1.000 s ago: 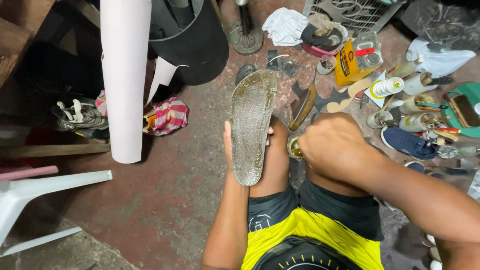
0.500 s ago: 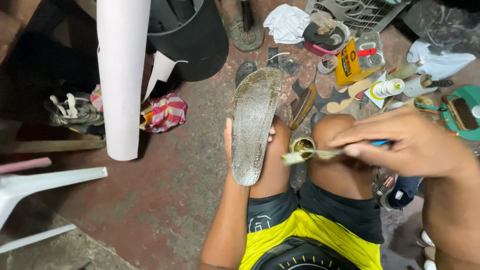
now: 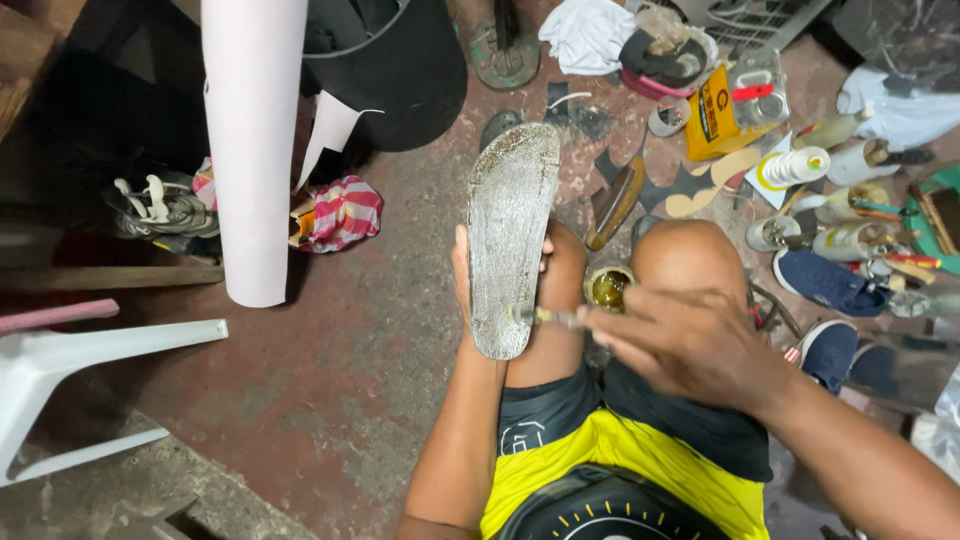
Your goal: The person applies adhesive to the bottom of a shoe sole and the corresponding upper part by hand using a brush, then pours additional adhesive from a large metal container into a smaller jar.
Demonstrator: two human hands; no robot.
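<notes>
Grey sole (image 3: 512, 235) gripped from behind, left hand (image 3: 462, 268) mostly hidden — right hand (image 3: 680, 345) pinching blurred brush (image 3: 545, 317).

Shoe sole (image 3: 510, 235): rough, matt grey, speckled grain, looks like rubber or foam (can't tell which). Small tin (image 3: 608, 288): metal, glossy amber contents. Floor (image 3: 330, 380): rough, matt reddish concrete. Chair (image 3: 70, 385): smooth white plastic. Rag (image 3: 340, 213): striped cloth.
</notes>
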